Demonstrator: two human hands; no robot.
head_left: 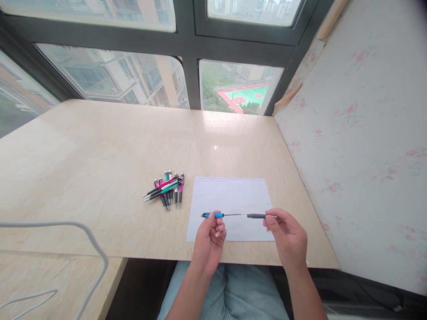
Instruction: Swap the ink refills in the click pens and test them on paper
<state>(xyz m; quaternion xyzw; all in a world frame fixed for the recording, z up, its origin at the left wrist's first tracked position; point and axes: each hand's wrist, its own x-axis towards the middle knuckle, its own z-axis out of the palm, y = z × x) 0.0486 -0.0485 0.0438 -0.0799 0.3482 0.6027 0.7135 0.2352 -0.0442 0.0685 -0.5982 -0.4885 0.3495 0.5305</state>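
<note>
Between thumb and fingers, my left hand (211, 238) pinches a blue pen barrel (218, 215). A thin refill (233, 214) sticks out of it to the right. My right hand (288, 231) grips a dark pen grip section (255, 216) by its right part. The two pen parts are apart and roughly in line, with a small gap between the refill's tip and the dark section. Both are held above a white sheet of paper (230, 191), which has a faint row of marks along its far edge.
Left of the paper lies a heap of pens (167, 189) in pink, green, white and purple with dark grips. A grey cable (90, 235) curves over the near left. Windows (242, 86) stand behind the marble-look tabletop (116, 146); a flower-patterned wall (360, 146) borders the right.
</note>
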